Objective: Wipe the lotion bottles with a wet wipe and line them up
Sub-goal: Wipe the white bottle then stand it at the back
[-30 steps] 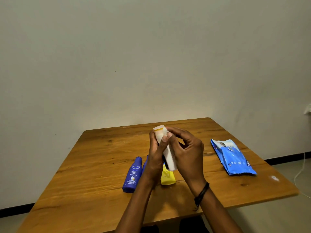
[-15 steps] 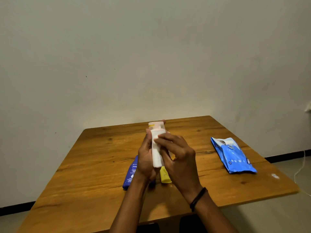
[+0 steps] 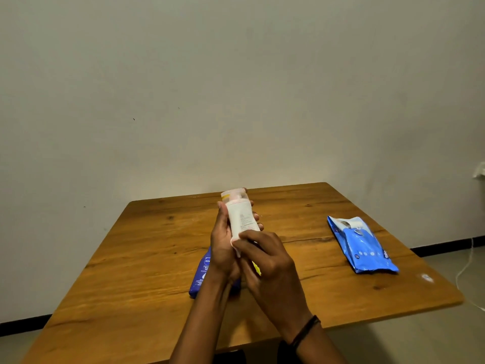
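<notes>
White lotion bottle (image 3: 240,216) held up above the wooden surface (image 3: 147,248), cap end uppermost, leaning slightly left. Gripped by the left hand (image 3: 223,248), fingers curled round its far side, thumb along the near edge. Right hand (image 3: 270,269) closed on a wet wipe (image 3: 234,244), pinching it against the bottle's lower end. Black wristband (image 3: 305,329) on the right wrist. Flat on the surface beneath the hands, partly hidden: blue Nivea bottle (image 3: 200,275) under the left wrist, sliver of a yellow bottle (image 3: 257,268) showing beside the right hand. Well to the right of the right hand, lying flat: blue wet-wipe pack (image 3: 363,249).
</notes>
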